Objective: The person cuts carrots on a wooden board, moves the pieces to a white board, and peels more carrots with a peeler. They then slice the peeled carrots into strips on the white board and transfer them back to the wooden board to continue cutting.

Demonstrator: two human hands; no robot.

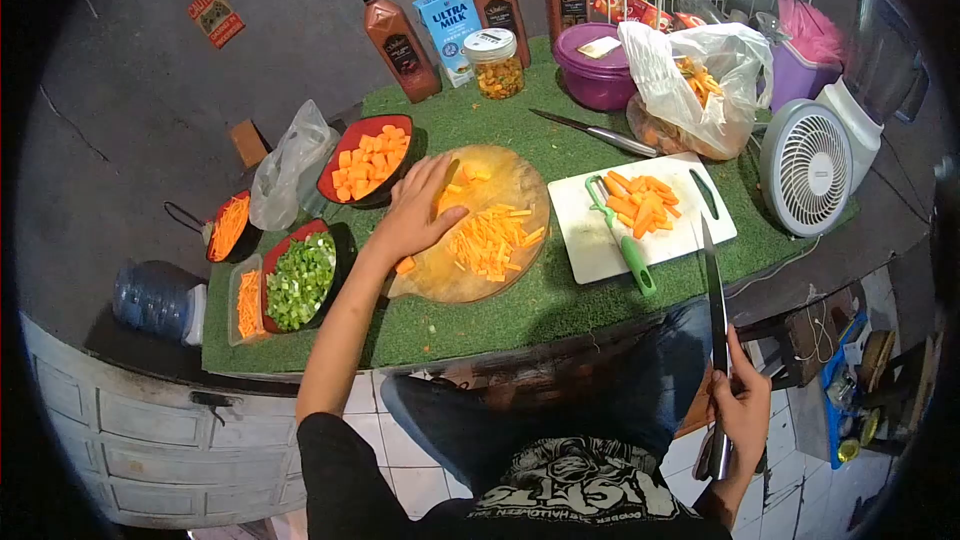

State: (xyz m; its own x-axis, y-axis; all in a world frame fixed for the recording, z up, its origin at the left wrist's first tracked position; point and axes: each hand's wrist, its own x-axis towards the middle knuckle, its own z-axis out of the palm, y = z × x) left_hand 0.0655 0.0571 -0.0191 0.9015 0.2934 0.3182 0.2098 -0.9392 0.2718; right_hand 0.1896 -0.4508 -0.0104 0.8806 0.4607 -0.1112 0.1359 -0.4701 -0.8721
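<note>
The left hand [415, 212], nearer the work, lay with fingers spread over carrot pieces [490, 238] on the round board [470, 280], while the right hand [742, 408], off the bench [560, 300] edge, gripped a knife [716, 290] pointing away.

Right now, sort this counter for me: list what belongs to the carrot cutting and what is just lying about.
In use: left hand on the round board, carrot sticks, right hand holding the long knife, white board with carrot chunks, green peeler, bowl of carrot cubes.
Lying about: milk carton, brown bottles, fan, second knife, purple tub.
</note>
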